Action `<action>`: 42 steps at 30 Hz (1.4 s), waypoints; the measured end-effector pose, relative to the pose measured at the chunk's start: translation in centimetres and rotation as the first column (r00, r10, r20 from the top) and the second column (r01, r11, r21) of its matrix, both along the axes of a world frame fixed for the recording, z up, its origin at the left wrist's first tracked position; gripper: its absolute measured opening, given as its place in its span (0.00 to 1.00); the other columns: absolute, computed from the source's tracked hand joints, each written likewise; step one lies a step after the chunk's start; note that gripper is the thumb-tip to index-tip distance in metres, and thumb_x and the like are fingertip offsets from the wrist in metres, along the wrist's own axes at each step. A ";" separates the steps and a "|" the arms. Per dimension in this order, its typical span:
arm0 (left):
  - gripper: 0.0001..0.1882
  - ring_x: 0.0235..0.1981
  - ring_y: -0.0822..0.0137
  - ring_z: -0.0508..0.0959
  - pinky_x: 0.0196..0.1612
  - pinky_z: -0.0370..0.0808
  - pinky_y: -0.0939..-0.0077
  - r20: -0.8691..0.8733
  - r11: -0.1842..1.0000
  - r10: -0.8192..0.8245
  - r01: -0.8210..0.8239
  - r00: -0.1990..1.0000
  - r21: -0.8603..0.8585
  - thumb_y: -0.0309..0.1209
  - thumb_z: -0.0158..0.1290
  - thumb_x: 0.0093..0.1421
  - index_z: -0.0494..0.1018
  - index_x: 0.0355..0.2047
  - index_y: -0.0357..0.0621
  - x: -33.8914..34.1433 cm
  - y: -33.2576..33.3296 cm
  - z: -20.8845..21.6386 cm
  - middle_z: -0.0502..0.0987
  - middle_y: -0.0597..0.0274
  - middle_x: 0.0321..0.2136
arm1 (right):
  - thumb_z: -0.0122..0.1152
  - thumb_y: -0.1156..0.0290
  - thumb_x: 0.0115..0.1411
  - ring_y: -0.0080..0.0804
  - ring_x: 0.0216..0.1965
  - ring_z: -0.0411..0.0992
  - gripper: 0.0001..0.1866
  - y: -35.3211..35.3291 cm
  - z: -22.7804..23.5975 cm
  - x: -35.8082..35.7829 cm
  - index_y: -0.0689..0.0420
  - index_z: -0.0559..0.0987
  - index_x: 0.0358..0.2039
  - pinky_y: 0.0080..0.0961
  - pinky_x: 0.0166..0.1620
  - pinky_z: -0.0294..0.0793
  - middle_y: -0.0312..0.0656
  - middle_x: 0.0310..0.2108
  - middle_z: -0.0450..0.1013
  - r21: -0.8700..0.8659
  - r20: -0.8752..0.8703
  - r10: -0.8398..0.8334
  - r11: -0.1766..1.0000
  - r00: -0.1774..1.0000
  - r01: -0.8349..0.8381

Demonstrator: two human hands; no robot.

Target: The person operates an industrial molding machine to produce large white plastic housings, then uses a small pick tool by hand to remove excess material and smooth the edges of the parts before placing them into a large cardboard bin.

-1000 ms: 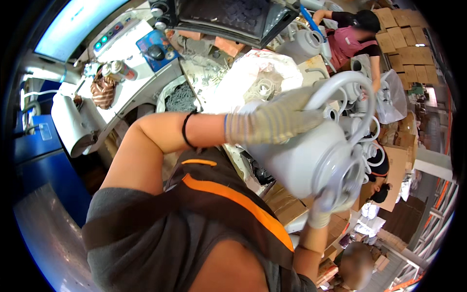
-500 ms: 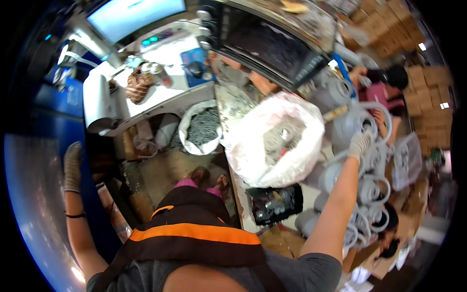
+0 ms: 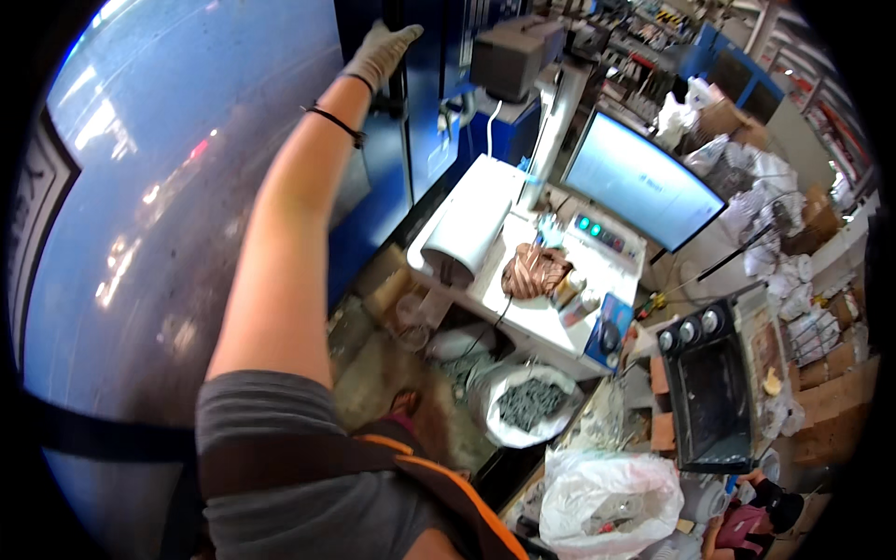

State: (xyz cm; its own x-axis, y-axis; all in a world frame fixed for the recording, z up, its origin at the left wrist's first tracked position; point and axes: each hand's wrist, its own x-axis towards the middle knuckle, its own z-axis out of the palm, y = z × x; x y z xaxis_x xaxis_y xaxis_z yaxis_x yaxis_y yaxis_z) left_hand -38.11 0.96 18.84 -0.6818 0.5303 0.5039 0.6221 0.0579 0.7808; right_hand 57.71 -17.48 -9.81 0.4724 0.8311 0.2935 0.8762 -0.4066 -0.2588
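My left hand (image 3: 381,56), in a pale knitted glove, reaches far forward at the top of the view. Its fingers bend around a dark upright handle (image 3: 396,98) at the edge of a large blue machine door (image 3: 215,121); the fingertips are partly hidden. Two black bands circle that wrist and forearm. My right hand is out of the picture. Past the door stands a white worktable (image 3: 495,289), carrying a brown wrapped bundle (image 3: 535,272), small bottles (image 3: 581,306) and a box with green-lit buttons (image 3: 599,231).
A monitor (image 3: 644,177) stands behind the table. Below it sit a white sack of grey pieces (image 3: 532,403) and a white plastic bag (image 3: 611,499). To the right is a black oven-like box (image 3: 714,392). A co-worker (image 3: 747,523) is at the lower right.
The view has swung left toward the blue machine. My left hand has gone forward to the door handle. My right hand, earlier on a translucent jug, has left the view.
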 end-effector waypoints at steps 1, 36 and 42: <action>0.24 0.26 0.66 0.78 0.34 0.75 0.76 0.354 0.882 -0.363 0.194 0.862 0.430 0.44 0.62 0.52 0.71 0.39 0.36 -4.9 1.8 -1.8 0.77 0.60 0.24 | 0.55 0.67 0.60 0.37 0.51 0.67 0.20 1.3 0.1 -3.8 0.65 0.71 0.50 0.29 0.55 0.63 0.48 0.47 0.70 -0.025 -0.095 0.068 0.997 0.993 -0.071; 0.14 0.15 0.67 0.75 0.18 0.71 0.73 0.454 0.700 0.193 -0.447 0.870 0.558 0.37 0.59 0.56 0.75 0.29 0.36 8.8 -62.0 -8.6 0.75 0.63 0.15 | 0.58 0.56 0.56 0.36 0.40 0.74 0.21 -30.0 28.4 -153.9 0.56 0.75 0.46 0.32 0.42 0.74 0.48 0.37 0.76 0.476 0.086 0.602 -0.725 -0.794 -0.499; 0.14 0.15 0.67 0.75 0.19 0.72 0.73 0.618 0.585 0.250 -0.625 0.745 0.517 0.37 0.59 0.56 0.75 0.29 0.36 5.6 -64.9 -9.8 0.75 0.63 0.16 | 0.53 0.56 0.59 0.36 0.38 0.75 0.20 -29.4 30.2 -168.5 0.58 0.77 0.44 0.34 0.40 0.75 0.48 0.38 0.76 0.143 -0.387 0.699 -0.599 -0.601 -0.788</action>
State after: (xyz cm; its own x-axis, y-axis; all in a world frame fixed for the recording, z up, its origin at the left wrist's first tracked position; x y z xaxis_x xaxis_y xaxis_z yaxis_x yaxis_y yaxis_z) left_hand -32.54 -63.97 9.02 -0.9567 -0.2489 0.1506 0.2455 -0.4129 0.8771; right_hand -110.75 -46.91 20.40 -0.9776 -0.0527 0.2036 -0.1725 0.7544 -0.6333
